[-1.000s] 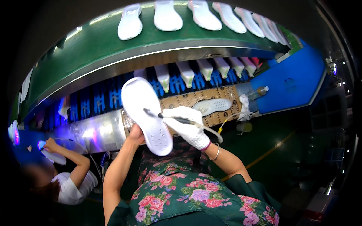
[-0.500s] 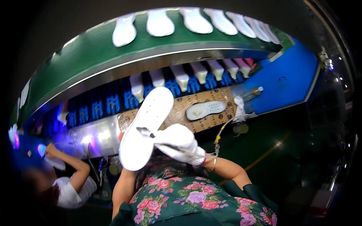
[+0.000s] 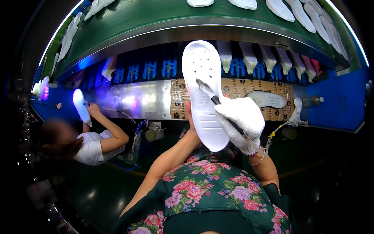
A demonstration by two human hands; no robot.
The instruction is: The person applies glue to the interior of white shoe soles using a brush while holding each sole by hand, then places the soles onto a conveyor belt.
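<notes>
A white shoe sole (image 3: pixel 205 123) with rows of small holes in its far half is held up in front of me, its far end leaning left. My left hand (image 3: pixel 190 117) grips it from behind along the left edge; most of its fingers are hidden by the sole. On my right hand (image 3: pixel 241 123) is a white knit glove. That hand is closed around a thin-handled brush (image 3: pixel 208 92), whose dark bristles lie on the sole's face just below the holes. A thin tube runs along the brush handle towards my wrist.
Behind the sole runs a metal ledge (image 3: pixel 156 97) with cardboard (image 3: pixel 179 105), where a grey sole (image 3: pixel 267 99) lies. Several soles stand in a rack under a green conveyor (image 3: pixel 156 17) bearing more soles. A bottle (image 3: pixel 313 100) stands right. At left, a co-worker (image 3: pixel 93 142) holds a lit sole.
The view has shifted, and the sole now stands more upright, leaning left instead of right. The brush tip has moved from the sole's middle up towards the holes. The co-worker's sole is raised higher.
</notes>
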